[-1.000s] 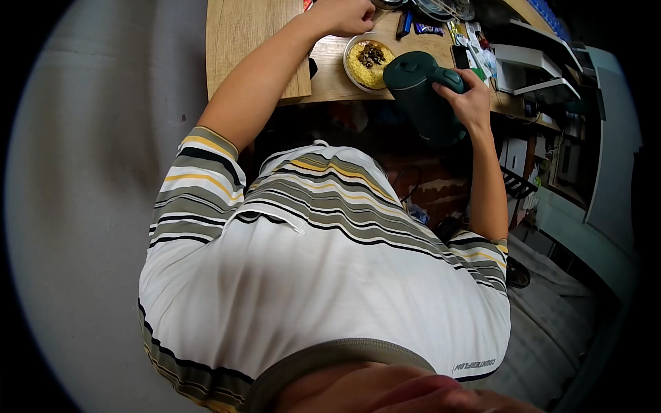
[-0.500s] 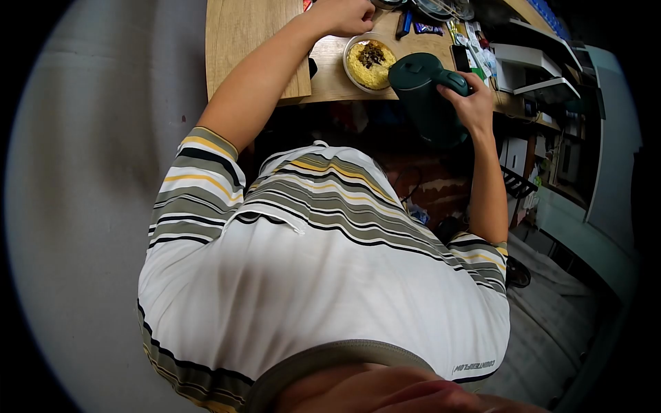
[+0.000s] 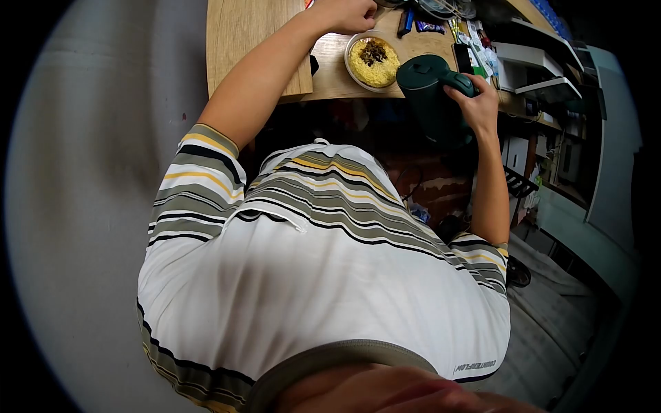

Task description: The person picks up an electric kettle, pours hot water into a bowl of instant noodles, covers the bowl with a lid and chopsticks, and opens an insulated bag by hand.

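Note:
In my right hand (image 3: 478,103) is the handle of a dark green electric kettle (image 3: 430,103). The kettle hangs over the table's front edge, its top close to the right side of a round bowl (image 3: 350,69). Yellow noodles (image 3: 365,72) fill the bowl, with a dark brown topping (image 3: 372,52) heaped in the middle. My left hand (image 3: 350,15) is closed with fingers curled, just beyond the bowl's far left rim. Whatever those fingers may hold is hidden.
A raised wooden board or box (image 3: 255,41) stands on the left of the wooden table. Behind the bowl lie a blue lighter-like item (image 3: 405,23), a purple packet (image 3: 429,27) and clear containers (image 3: 441,7). Papers and a dark phone-like object (image 3: 462,58) sit at right.
The kettle in my right hand has shifted slightly right, away from the bowl, so more of the bowl's right side shows. My left hand stays nearly in place.

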Demonstrator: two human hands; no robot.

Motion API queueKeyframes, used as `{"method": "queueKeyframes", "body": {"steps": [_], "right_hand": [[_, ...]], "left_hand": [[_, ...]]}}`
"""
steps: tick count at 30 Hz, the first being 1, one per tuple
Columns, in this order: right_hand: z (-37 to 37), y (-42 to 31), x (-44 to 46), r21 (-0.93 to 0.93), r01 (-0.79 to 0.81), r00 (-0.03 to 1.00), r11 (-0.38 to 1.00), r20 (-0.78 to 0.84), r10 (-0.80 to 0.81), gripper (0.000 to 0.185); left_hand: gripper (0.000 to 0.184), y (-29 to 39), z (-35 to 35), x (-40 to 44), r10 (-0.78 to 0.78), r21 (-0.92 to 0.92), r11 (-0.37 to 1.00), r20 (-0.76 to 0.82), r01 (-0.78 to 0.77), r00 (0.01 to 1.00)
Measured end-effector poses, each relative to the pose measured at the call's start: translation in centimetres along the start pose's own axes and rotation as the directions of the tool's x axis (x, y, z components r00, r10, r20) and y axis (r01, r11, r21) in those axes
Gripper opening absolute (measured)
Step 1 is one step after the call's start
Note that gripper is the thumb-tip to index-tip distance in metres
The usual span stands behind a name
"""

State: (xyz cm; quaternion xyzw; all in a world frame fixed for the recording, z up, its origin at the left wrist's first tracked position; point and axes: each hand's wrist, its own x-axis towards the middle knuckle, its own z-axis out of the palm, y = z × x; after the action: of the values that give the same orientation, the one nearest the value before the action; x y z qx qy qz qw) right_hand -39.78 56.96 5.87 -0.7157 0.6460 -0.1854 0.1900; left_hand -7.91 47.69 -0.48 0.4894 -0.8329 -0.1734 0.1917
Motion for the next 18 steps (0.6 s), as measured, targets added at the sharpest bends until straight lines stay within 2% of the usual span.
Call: {"method": "queueKeyframes", "body": {"steps": [10, 18], "right_hand": [[-0.2, -0.6, -0.4, -0.026, -0.011, 1.0, 1.0, 0.016, 0.012, 0.037], [-0.2, -0.8, -0.7, 0.044, -0.007, 1.0, 0.999, 0.005, 0.007, 0.035]], "left_hand": [[0.027, 0.1, -0.3, 0.2, -0.004, -0.003, 1.0, 0.003, 0.004, 1.0], [0.027, 0.4, -0.8, 0.3, -0.017, -0.001, 1.0, 0.03, 0.017, 0.999]]}}
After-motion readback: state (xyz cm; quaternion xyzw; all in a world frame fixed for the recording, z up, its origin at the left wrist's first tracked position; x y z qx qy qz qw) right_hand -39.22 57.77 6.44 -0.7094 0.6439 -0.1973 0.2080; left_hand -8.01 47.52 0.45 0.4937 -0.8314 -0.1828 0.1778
